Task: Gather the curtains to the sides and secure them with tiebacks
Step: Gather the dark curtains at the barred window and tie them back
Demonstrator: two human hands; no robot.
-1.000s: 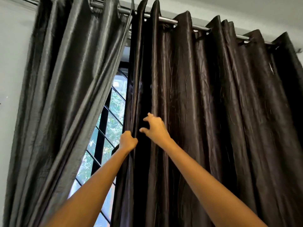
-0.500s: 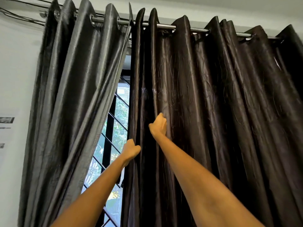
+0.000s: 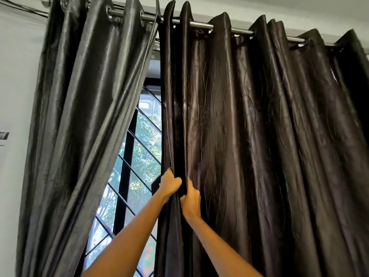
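Change: right hand point(image 3: 191, 198) dropped from higher on the folds to just beside left hand point(image 3: 169, 184); view tilted up a bit
Right curtain point(image 3: 259, 136): dark brown, spread along the rod point(image 3: 201, 25), not gathered yet; both hands on its inner edge by the window gap
Left hand: fingers curled round the leading fold, pinching it, likely to keep the edge bunched
Right hand: fingers wrapped round the next fold, thumb in front, gripping fabric; looks like stacking pleats for a push to the right
Left curtain point(image 3: 83, 116): grey, already pulled to the left side, hangs slanted; tieback not visible, can't tell if secured
Window grille point(image 3: 137, 156): shows in the gap between curtains, greenery behind
Wall point(image 3: 18, 76): white, left of grey curtain
Stage: early on the right curtain, judged; no tiebacks in view
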